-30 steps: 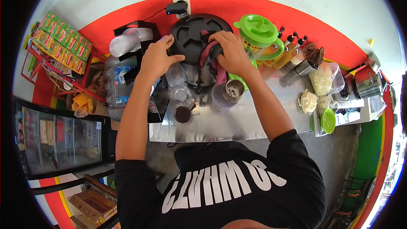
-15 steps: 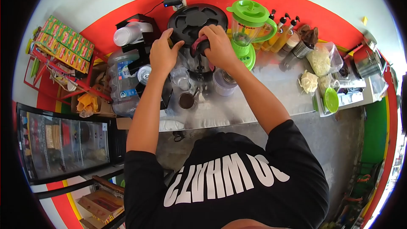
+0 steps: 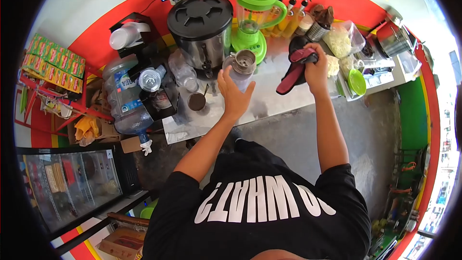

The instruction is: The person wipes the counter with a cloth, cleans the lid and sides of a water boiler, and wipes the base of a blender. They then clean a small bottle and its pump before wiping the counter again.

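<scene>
My right hand (image 3: 316,70) grips a black and dark-red cloth or mitt (image 3: 296,70), which hangs over the right part of the metal counter. My left hand (image 3: 235,94), fingers apart, is just in front of a translucent container (image 3: 239,78) with a metal strainer (image 3: 244,61) on top. Whether its fingertips touch the container I cannot tell. Behind stands a steel dispenser (image 3: 199,50) with a black lid (image 3: 200,16). A cup of dark contents (image 3: 197,101) with a spoon in it sits left of my left hand, near clear cups (image 3: 185,74).
A green blender (image 3: 249,24) and pump bottles (image 3: 292,21) stand at the back. Bagged food (image 3: 338,42) and a green bowl (image 3: 356,82) are at the right. A large water bottle (image 3: 126,98) stands left, above a glass-door fridge (image 3: 72,178).
My right hand has moved from the dispenser to the right with the cloth. My left hand has come down from the dispenser to the strainer container. The view has shifted.
</scene>
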{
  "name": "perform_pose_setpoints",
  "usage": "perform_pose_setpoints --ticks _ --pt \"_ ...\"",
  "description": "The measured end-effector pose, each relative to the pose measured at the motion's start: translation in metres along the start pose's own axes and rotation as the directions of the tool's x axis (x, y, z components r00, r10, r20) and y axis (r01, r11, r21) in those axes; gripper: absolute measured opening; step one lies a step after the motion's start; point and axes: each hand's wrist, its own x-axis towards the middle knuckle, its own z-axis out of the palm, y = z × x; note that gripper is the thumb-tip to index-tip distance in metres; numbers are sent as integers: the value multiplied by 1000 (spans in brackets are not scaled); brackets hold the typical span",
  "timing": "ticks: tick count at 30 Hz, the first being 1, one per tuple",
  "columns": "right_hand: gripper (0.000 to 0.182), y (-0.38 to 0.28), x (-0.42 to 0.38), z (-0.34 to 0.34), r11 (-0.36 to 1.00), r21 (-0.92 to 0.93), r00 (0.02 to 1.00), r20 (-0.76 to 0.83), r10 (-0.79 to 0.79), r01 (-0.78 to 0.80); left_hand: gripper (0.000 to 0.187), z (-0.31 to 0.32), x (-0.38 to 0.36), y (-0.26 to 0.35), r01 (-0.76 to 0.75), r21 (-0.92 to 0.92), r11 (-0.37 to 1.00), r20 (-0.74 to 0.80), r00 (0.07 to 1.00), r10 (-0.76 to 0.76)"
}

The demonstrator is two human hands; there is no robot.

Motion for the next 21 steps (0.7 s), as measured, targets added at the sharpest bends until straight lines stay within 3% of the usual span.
perform_pose_setpoints --ticks 2,4,6,7,10,12,15,18,20,21 --pt "27 56 -18 -10 983 -25 978 -113 178 -182 102 9 3 -9 45 -32 999 12 999 -44" --pt "28 117 -39 -16 956 -29 941 -185 282 -292 107 19 8 -17 81 -74 994 -56 995 -85" --pt "35 174 -61 -13 923 -156 920 -238 311 -353 116 26 18 -27 89 -96 991 -88 991 -97" --pt "47 206 -72 -9 911 -297 949 -217 227 -286 119 28 23 -27 119 -96 988 -95 987 -128" --pt "78 252 -92 10 892 -353 956 -19 294 -282 122 38 31 -36 130 -84 988 -123 982 -140" --pt "82 284 -100 22 774 -570 934 32 357 -276 118 45 35 -38 143 -53 988 -87 985 -147" --pt "83 312 -73 18 727 -666 950 88 300 -168 111 51 35 -43 117 46 992 -130 985 -110" --pt "82 334 -7 16 800 -581 935 179 305 -149 110 52 25 -41 109 133 985 -132 987 -92" --pt "79 346 36 28 787 -605 953 150 264 -123 111 56 20 -35 194 120 974 -171 970 -172" --pt "75 335 55 31 818 -571 941 239 242 -66 113 56 18 -31 188 154 970 -145 975 -166"
